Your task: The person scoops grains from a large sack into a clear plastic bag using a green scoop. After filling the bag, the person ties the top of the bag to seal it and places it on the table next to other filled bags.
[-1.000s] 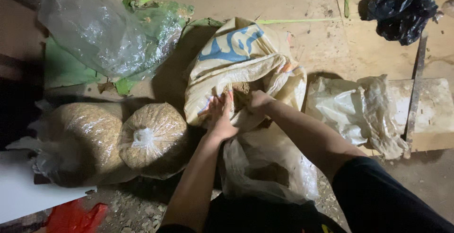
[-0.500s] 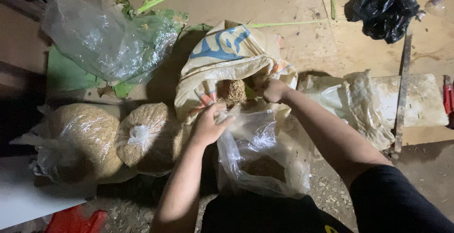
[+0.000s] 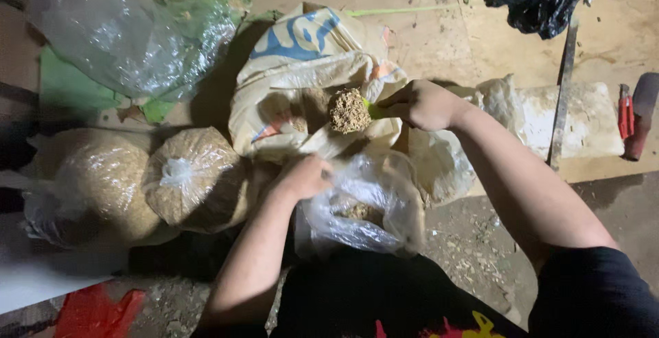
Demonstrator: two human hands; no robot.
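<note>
Sawdust-like brown grain sits heaped on a small green scoop (image 3: 350, 110) that the right hand (image 3: 424, 104) grips closed by its handle, held just above the open mouth of the woven feed sack (image 3: 302, 70). The left hand (image 3: 302, 177) is clenched on the rim of a clear plastic bag (image 3: 364, 211), holding it open just below the sack, with a little grain already lying in its bottom. To do this well, I judge the scoop should stay level and the bag mouth be kept wide and close under it, since the load is piled high and loose. Room is tight on the left, where two tied bags of grain (image 3: 195, 183) touch the sack; to the right lie crumpled plastic (image 3: 494, 101), a metal bar (image 3: 563, 84) and a red-handled tool (image 3: 625, 115), near but apart.
</note>
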